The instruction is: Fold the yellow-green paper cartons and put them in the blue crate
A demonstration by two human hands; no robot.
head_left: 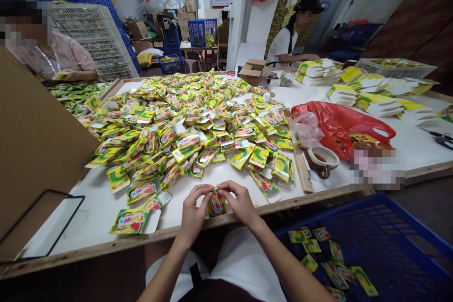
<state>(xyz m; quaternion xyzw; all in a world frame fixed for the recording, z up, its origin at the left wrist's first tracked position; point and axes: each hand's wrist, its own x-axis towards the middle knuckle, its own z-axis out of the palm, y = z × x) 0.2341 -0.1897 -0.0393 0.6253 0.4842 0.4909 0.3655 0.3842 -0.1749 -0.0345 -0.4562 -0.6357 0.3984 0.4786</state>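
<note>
Both hands meet at the front edge of the white table around one small yellow-green packet [217, 204]. My left hand [195, 207] pinches its upper left corner between thumb and fingers. On the upper right corner, the thumb and fingers of my right hand [239, 202] are closed in the same way. The packet stands upright, its printed front towards me. Just beyond the hands spreads a large heap of similar packets [191, 137], several with white flaps sticking out. Left of my left hand, a packet with an open white flap [130, 222] lies near the edge.
A blue crate [375, 226] holding several packets stands low at the right. On the table are a wooden strip [302, 170], a cup [322, 156], a red plastic bag [336, 122] and scissors [442, 138]. Cardboard [38, 118] rises at the left. Two people work across the table.
</note>
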